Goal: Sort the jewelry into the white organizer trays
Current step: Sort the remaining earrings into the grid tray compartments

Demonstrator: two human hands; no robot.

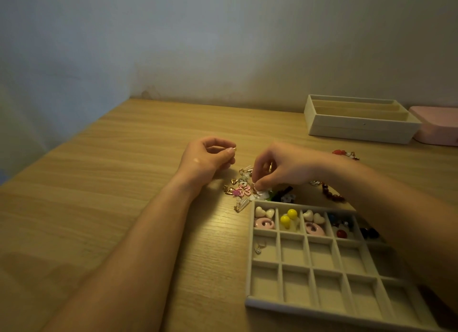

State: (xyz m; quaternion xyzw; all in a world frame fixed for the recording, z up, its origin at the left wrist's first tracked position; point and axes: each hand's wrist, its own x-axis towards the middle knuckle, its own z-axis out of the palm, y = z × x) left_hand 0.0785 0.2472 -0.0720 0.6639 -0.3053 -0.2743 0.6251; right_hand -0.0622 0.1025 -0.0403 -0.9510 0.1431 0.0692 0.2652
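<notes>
Table (pixel 124 183): light wood grain, filling 6 o'clock. Wall (pixel 223 34): plain, pale, at 12 o'clock, scuffed just above the table's edge. Light: dim, warm.

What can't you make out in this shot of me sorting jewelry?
Head view only:
- Gold piece pinched by the left hand: too small to identify.
- Whether the right hand grips anything in the loose pile: its fingers hide it.
- Grid tray's right cells: covered by the right forearm.
- Far tray's floor: behind its front wall.
- Pink box: cut off by the right edge.
</notes>
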